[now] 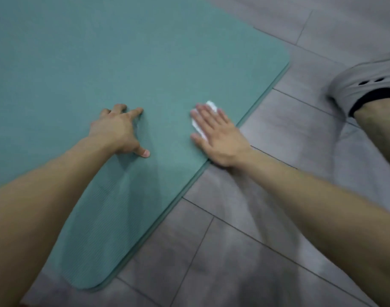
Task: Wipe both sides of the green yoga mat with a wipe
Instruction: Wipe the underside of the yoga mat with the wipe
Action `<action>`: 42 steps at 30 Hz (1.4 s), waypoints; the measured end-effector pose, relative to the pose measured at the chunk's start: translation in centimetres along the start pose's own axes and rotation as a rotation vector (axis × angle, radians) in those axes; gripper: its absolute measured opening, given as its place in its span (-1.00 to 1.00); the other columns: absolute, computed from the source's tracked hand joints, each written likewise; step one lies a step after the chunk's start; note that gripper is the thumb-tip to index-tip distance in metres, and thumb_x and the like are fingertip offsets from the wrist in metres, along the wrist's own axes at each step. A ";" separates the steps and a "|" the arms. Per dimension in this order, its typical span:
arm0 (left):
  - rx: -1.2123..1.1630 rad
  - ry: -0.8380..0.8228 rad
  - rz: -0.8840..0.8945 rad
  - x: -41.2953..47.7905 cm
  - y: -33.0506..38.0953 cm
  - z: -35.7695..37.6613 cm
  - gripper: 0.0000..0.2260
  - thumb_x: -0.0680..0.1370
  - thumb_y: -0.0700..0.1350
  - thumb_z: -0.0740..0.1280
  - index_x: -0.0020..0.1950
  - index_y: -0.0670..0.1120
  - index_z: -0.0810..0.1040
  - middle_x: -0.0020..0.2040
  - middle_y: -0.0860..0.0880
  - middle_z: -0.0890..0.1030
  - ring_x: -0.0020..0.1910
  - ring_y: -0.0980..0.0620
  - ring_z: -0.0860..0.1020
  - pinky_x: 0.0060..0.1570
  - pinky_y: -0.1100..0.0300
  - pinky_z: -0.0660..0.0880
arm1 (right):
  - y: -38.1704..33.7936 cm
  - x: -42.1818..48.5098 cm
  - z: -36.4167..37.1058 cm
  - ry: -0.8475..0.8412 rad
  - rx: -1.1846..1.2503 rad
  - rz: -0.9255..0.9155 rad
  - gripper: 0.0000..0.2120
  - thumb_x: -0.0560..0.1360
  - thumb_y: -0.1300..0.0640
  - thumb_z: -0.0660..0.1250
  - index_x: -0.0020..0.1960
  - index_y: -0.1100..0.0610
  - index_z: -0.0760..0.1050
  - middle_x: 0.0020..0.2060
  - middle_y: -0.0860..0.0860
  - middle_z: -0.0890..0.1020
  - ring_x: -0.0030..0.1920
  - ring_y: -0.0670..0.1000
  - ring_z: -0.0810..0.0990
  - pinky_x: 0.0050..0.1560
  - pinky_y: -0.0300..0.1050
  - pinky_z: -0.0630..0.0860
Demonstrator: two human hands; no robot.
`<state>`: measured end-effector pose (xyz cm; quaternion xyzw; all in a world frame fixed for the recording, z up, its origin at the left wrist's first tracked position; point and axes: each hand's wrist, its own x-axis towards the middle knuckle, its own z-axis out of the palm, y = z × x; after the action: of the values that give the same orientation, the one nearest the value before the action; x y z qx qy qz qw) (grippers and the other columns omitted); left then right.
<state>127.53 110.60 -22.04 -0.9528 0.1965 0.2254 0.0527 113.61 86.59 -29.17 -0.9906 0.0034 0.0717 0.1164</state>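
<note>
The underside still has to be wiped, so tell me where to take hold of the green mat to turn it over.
Grip the mat by its long edge, coming in from the tiled floor side. The mat lies flat, so only that exposed edge lets fingers slip under, probably easiest at the rounded corner. The right hand, flat on the wipe, sits right beside it.

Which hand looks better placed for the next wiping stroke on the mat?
The right hand: its flat fingers press the white wipe onto the green yoga mat. The left hand only braces on the mat, holding nothing.
</note>
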 end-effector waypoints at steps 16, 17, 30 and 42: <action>0.164 0.197 0.316 -11.8 6.7 8.2 -0.42 0.52 0.20 0.35 0.49 0.01 0.39 0.47 -0.15 0.43 0.50 -0.24 0.37 0.27 -0.17 0.52 | 0.6 -1.1 0.2 0.015 0.085 0.116 -0.41 0.76 -0.06 -0.01 0.74 0.04 -0.01 0.73 -0.03 -0.01 0.71 -0.02 -0.10 0.70 0.05 -0.19; 0.196 0.193 0.327 -12.3 7.0 8.2 -0.48 0.53 0.11 0.33 0.46 -0.01 0.41 0.40 -0.14 0.48 0.44 -0.22 0.43 0.16 -0.12 0.57 | 0.2 -1.2 0.1 0.008 0.079 0.113 -0.41 0.76 -0.07 -0.01 0.74 0.04 -0.01 0.73 -0.02 -0.01 0.71 -0.02 -0.10 0.70 0.04 -0.19; 0.277 0.117 -0.014 -17.3 -12.4 8.7 -0.88 0.52 -0.15 0.34 0.05 -0.05 0.55 -0.03 -0.13 0.68 -0.05 -0.25 0.68 -0.18 -0.06 0.59 | -20.1 0.5 4.8 -0.012 0.027 -0.176 -0.27 0.72 -0.29 -0.15 0.74 0.11 -0.07 0.73 0.01 -0.06 0.71 -0.02 -0.19 0.68 0.09 -0.24; 0.183 0.257 0.154 -11.0 -3.4 9.9 -0.46 0.55 -0.11 0.30 0.55 -0.01 0.34 0.39 -0.18 0.49 0.27 -0.27 0.52 -0.09 -0.11 0.54 | -0.8 3.7 -0.5 0.026 -0.014 0.321 -0.24 0.68 -0.32 -0.24 0.74 0.10 -0.12 0.73 0.01 -0.10 0.71 -0.01 -0.18 0.68 0.12 -0.27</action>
<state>115.82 119.38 -25.86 -0.9472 0.2936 0.0863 0.0962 117.31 87.28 -29.07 -0.9789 0.1629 0.0764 0.0966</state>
